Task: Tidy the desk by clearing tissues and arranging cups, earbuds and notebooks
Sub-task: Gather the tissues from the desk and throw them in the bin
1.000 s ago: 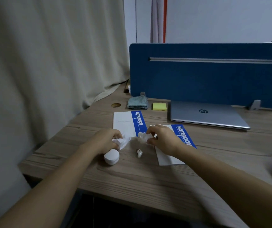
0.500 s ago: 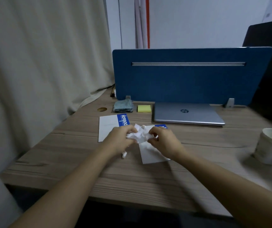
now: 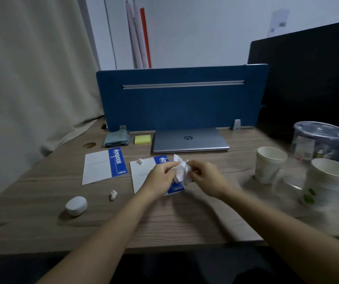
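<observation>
Both hands, left (image 3: 161,178) and right (image 3: 206,178), pinch a crumpled tissue (image 3: 181,171) between their fingers, held above the right notebook (image 3: 144,175). Earbud (image 3: 113,195) and case (image 3: 76,206) lie near-left on worktop (image 3: 185,222); cups (image 3: 269,167) right.

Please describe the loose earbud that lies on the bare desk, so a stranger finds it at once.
Start at the closed silver laptop and come toward the wooden desk's near left edge. Right of the round white earbud case lies the small white earbud. Unlike the other white earbud, it lies on bare wood, not on a notebook.
</observation>
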`<state>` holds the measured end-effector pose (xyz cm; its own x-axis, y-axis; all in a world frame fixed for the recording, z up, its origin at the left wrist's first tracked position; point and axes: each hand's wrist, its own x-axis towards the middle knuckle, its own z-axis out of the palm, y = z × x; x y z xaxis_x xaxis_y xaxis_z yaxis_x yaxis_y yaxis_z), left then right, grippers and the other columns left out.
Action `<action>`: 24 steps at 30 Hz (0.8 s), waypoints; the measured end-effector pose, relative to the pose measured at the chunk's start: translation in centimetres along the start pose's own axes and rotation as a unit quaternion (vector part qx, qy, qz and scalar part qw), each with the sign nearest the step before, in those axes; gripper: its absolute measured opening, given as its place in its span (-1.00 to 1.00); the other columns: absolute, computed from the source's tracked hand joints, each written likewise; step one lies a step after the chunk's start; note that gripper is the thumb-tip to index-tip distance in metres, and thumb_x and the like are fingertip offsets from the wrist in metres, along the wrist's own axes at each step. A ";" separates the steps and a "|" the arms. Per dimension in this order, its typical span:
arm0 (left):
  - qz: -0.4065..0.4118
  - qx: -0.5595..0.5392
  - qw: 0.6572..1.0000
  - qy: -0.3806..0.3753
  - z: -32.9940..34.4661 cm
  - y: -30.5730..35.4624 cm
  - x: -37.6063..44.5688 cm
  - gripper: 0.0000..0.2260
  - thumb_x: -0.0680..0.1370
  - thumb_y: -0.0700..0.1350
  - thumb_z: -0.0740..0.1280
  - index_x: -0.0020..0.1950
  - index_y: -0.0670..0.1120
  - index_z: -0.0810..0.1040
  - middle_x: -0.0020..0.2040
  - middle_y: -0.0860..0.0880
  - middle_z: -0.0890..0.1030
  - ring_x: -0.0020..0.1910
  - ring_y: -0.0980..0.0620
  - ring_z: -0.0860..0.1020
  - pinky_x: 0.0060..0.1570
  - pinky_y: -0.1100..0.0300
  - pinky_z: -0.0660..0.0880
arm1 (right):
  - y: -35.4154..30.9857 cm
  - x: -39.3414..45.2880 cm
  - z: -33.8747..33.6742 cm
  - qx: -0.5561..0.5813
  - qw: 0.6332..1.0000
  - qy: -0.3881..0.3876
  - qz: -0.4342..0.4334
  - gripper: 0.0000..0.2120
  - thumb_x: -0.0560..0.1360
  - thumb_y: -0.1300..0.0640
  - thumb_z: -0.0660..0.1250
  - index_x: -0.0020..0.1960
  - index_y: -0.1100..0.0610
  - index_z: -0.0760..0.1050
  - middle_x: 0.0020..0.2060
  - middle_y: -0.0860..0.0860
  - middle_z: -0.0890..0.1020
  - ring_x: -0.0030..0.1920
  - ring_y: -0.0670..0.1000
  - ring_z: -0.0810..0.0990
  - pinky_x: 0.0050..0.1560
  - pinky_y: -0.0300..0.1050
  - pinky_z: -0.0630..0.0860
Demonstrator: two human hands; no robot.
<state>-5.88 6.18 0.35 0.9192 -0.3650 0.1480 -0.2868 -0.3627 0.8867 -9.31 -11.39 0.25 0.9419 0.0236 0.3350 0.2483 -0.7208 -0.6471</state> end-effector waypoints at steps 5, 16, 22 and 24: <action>0.046 0.005 0.998 -0.042 4.0 2.2 -1.0 -0.70 0.60 -0.13 0.28 0.26 0.17 0.61 0.07 0.14 0.69 0.11 0.09 0.62 0.13 0.06 0.59 | 1.4 -3.6 -4.1 0.038 0.999 0.019 0.032 -0.79 0.51 0.12 0.19 -0.08 0.07 0.60 -0.21 0.01 0.69 -0.13 0.04 0.65 -0.04 0.13 0.58; 0.140 -0.029 0.986 -0.085 14.7 7.9 -5.4 -0.78 0.43 -0.09 0.54 -0.10 0.25 0.64 -0.15 0.27 0.69 -0.15 0.29 0.65 -0.20 0.41 0.51 | 5.0 -14.9 -12.4 0.019 0.992 0.100 0.081 -0.78 0.42 -0.07 0.46 -0.04 0.04 0.57 -0.22 -0.04 0.70 -0.18 -0.09 0.66 -0.15 -0.05 0.58; 0.166 -0.057 0.974 -0.141 23.1 9.4 -8.9 -0.87 0.44 -0.06 0.52 -0.08 0.08 0.61 -0.17 0.07 0.72 -0.19 0.12 0.68 -0.15 0.14 0.59 | 8.7 -23.4 -15.9 0.092 0.980 0.122 0.127 -0.75 0.46 0.00 0.44 0.03 0.14 0.58 -0.13 0.12 0.69 -0.14 0.00 0.65 -0.06 0.11 0.57; 0.190 -0.051 0.967 -0.164 26.2 9.7 -10.0 -0.86 0.44 -0.09 0.52 -0.09 0.05 0.60 -0.13 0.06 0.71 -0.16 0.11 0.67 -0.11 0.18 0.56 | 10.3 -26.5 -17.0 0.094 0.974 0.140 0.151 -0.77 0.46 0.00 0.43 0.01 0.13 0.59 -0.11 0.18 0.68 -0.14 0.01 0.62 -0.04 0.18 0.55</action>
<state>-24.94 -16.15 -4.03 0.6132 -0.7131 0.3398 -0.5435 -0.0687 0.8366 -35.55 -31.22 -3.71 0.8863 -0.3781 0.2674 0.0319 -0.5262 -0.8497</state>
